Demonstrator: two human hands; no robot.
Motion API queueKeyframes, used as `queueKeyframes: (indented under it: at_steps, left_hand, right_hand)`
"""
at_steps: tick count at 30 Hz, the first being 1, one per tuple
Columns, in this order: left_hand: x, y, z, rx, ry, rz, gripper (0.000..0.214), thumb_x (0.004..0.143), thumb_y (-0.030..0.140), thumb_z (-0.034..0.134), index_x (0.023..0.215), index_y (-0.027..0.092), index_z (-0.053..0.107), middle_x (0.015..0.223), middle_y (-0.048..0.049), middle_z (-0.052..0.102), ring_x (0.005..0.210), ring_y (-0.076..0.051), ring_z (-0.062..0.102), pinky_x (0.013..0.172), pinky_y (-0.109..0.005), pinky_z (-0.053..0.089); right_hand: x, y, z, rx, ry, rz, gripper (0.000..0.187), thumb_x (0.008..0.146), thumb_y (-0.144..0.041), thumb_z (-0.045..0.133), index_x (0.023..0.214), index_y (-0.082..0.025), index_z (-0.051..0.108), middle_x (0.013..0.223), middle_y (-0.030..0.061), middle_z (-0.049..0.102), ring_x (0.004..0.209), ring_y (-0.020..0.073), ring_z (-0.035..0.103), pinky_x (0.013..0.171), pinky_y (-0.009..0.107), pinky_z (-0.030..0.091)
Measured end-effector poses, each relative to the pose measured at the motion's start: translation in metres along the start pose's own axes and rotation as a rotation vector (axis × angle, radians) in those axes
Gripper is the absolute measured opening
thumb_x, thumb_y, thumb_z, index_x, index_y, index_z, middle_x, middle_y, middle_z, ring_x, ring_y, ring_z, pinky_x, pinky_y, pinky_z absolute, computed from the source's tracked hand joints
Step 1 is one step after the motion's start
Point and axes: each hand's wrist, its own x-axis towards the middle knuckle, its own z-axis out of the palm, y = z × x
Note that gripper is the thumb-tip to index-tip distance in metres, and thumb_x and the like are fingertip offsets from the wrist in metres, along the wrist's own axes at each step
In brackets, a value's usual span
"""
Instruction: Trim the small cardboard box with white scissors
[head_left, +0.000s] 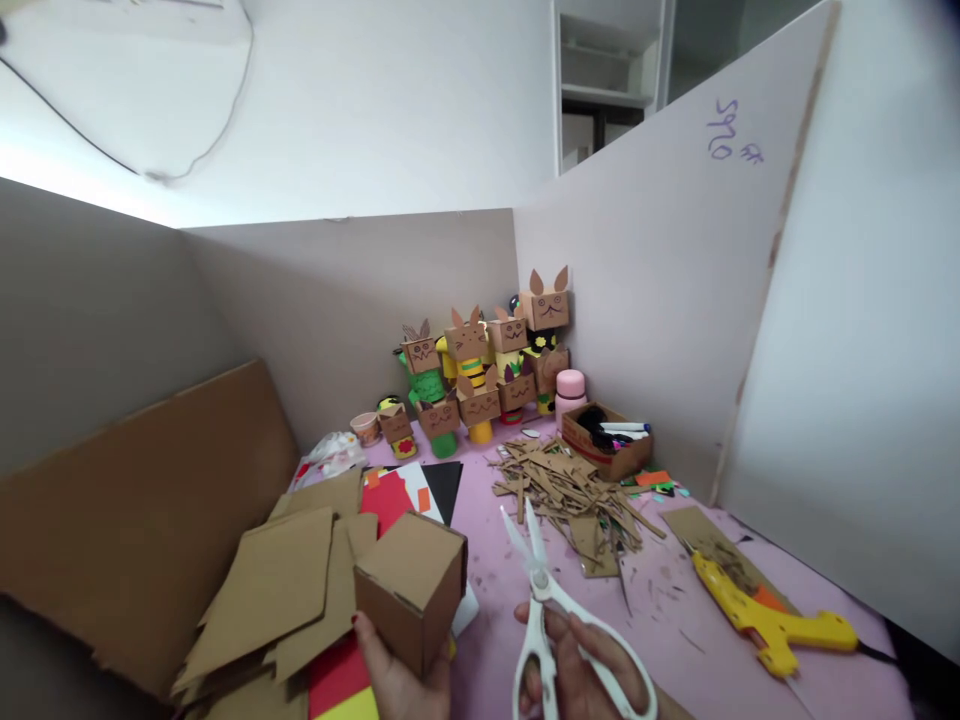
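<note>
A small closed cardboard box point(412, 560) rests in my left hand point(401, 675), with the fingers and thumb around its lower part. In my right hand point(574, 660) is a pair of white scissors point(541, 585), its blades parted and pointing away from me. The scissors stand to the right of the box, apart from it. Flat cardboard pieces point(281, 575) lie stacked left of the box, and sheets of red paper point(386, 497), white, black and yellow paper lie partly under and behind it.
Thin cardboard scraps point(562, 480) are heaped ahead. A yellow glue gun point(765, 610) lies at the right, near a cardboard strip. Several cardboard animal figures point(469, 345) stand at the back beside a pink bottle point(570, 395) and an open box of pens point(611, 455). Grey panels enclose the table.
</note>
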Motion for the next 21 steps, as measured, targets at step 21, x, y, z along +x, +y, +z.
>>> queueKeyframes:
  at_steps: [21]
  left_hand:
    - [-0.014, -0.008, 0.004, -0.087, -0.054, 0.002, 0.03, 0.084, 0.042, 0.053, 0.11, 0.029, 0.062, 0.076, 0.0016, 0.073, 0.064, -0.018, 0.067, 0.058, -0.034, 0.055]
  right_hand:
    - [-0.002, 0.013, -0.02, -0.757, 0.462, -0.289, 0.064, 0.065, -0.052, 0.073, 0.113, -0.014, 0.056, 0.066, -0.0004, 0.057, 0.057, 0.014, 0.05, 0.053, 0.025, 0.041]
